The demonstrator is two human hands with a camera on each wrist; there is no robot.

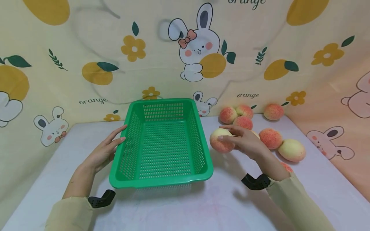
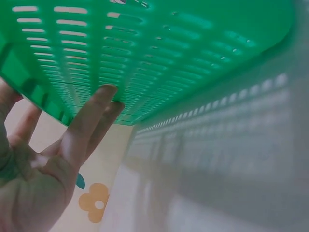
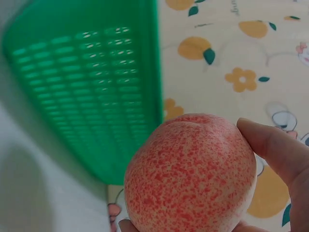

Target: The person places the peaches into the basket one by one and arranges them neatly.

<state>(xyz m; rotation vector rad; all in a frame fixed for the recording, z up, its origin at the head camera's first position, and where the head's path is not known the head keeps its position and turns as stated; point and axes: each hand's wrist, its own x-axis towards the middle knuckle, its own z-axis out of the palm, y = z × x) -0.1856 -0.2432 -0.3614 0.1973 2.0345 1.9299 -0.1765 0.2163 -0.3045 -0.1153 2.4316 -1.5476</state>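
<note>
A green plastic basket (image 1: 164,183) with slotted walls stands in the middle of the table in the head view, its slotted floor showing. My left hand (image 1: 101,152) holds the basket's left rim. Two of its fingers (image 2: 89,123) lie against the outer wall in the left wrist view, others at the rim. To the right of the basket, my right hand (image 1: 245,141) pinches a pale yellow and red peach (image 1: 222,141) between thumb and fingers. Close up in the right wrist view, the speckled peach (image 3: 190,174) is beside the basket's outer wall (image 3: 82,92), apart from it.
Several more peaches lie at the right of the table, among them a red one (image 1: 270,138), a yellowish one (image 1: 292,150) and one at the back (image 1: 273,112). A printed cloth (image 1: 156,64) with rabbits and oranges hangs behind the white table (image 1: 185,211).
</note>
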